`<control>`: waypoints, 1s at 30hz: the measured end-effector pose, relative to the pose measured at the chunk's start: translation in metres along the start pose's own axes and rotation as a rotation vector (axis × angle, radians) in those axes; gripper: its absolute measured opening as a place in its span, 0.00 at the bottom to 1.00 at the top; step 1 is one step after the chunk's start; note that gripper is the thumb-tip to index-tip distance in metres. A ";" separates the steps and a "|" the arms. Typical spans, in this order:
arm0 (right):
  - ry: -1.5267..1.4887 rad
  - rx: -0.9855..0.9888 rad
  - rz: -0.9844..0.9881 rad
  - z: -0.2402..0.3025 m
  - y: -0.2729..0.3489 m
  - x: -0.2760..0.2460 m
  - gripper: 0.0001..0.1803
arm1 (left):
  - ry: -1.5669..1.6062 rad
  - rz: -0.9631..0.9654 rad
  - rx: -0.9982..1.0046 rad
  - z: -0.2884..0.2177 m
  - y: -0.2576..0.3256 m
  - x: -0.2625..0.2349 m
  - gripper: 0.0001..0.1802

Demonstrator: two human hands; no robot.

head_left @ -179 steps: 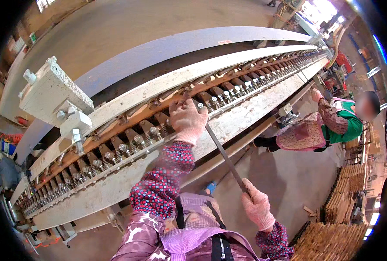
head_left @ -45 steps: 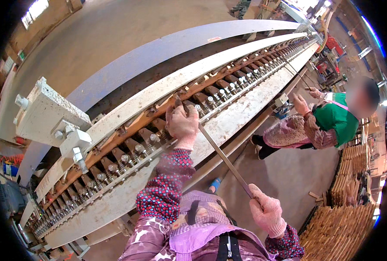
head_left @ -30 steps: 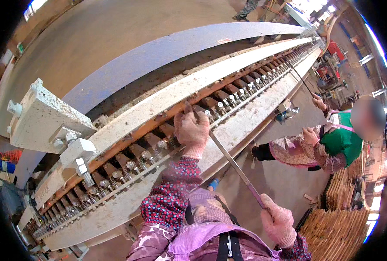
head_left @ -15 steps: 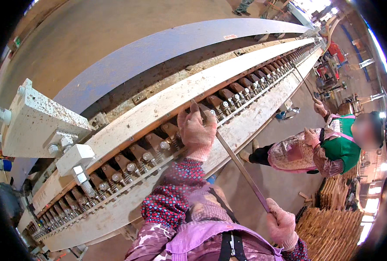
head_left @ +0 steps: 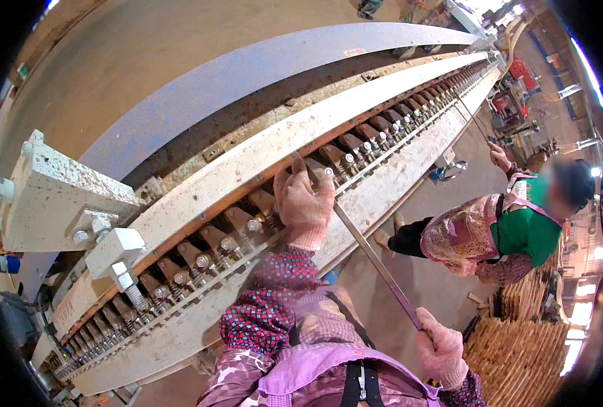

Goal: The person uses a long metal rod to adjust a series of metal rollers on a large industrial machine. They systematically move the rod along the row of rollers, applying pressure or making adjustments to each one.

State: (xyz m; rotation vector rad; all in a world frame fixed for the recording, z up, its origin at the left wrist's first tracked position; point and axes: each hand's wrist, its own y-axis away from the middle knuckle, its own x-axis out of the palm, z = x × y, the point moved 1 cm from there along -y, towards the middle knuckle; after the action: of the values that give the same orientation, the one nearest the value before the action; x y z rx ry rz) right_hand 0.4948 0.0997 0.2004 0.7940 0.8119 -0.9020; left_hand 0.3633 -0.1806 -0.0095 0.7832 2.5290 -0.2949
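Observation:
My right hand (head_left: 441, 347), in a pale pink knit glove, is closed round the lower end of a long narrow metal bar (head_left: 383, 271). The bar slants up and left to the row of metal clamp fingers (head_left: 239, 221), where its upper end passes behind my left hand. That left hand (head_left: 305, 202), gloved alike, is bent over the row beside a bolt head (head_left: 328, 172). Its fingers curl with thumb and index close together; what lies between them is mostly hidden. Springs and bolts (head_left: 228, 244) line the row under a long whitish beam (head_left: 260, 159).
A curved blue-grey metal plate (head_left: 213, 78) runs behind the beam. At the left stands a rusty white bracket (head_left: 67, 193). A co-worker in a green top (head_left: 528, 230) stands to the right with another long bar (head_left: 474, 121). Stacked wood strips (head_left: 518, 356) lie lower right.
My two hands and the bar keep nearly the same place. The co-worker has turned a little, and the hand held at the chest is no longer visible there. The view has shifted slightly.

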 end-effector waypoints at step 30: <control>-0.016 -0.219 -0.070 -0.047 -0.024 0.001 0.22 | -0.014 -0.194 0.468 -0.006 0.008 -0.001 0.29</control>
State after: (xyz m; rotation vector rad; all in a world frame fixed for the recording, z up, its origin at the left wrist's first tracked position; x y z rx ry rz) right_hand 0.4620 0.1304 0.1724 0.5697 0.9121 -0.8633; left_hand 0.3668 -0.1726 -0.0047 0.6917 2.5554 -0.9792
